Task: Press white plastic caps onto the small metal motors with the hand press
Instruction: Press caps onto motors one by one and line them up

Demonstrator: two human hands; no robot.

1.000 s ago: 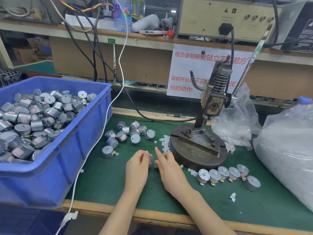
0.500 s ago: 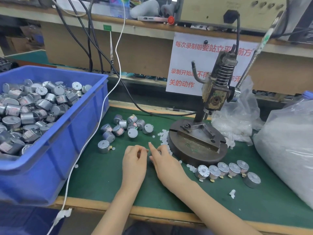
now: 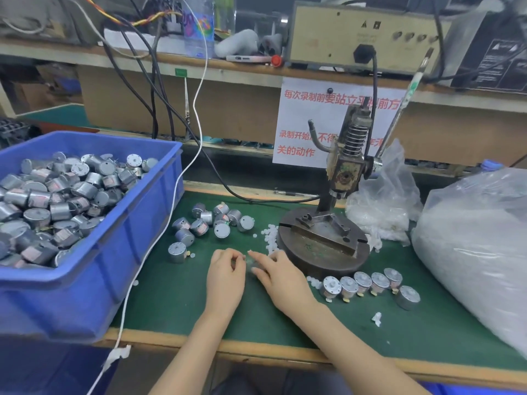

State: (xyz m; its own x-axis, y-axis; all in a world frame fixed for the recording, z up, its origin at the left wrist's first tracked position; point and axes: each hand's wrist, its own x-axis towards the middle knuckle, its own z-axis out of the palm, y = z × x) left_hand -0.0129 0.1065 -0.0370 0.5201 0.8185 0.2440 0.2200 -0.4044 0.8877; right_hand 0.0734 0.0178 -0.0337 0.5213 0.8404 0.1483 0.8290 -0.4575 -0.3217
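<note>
Hovering low over the green mat (image 3: 176,303) at the centre of the frame, the left hand (image 3: 225,277) and right hand (image 3: 281,277) meet fingertip to fingertip. The left hand's fingers curl in toward its thumb and the right hand's reach across, but the spot between them is blurred, so I cannot tell whether either pinches a cap or a motor.

Loose white caps (image 3: 269,236) lie scattered just above the hands, against the round base of the hand press (image 3: 322,246), whose bed holds nothing. A cluster of motors (image 3: 211,223) sits centre-left, a row of motors (image 3: 362,283) lines up lower right, and many more fill the blue bin (image 3: 159,223) at left. Bags of caps (image 3: 379,212) lie at right.

The caps look tiny, light and smooth, so they will likely skid and roll; a fingertip pinch across the rim suits them. The motors look rigid, dense and slick-sided, and are best held round the can, shaft upward.
</note>
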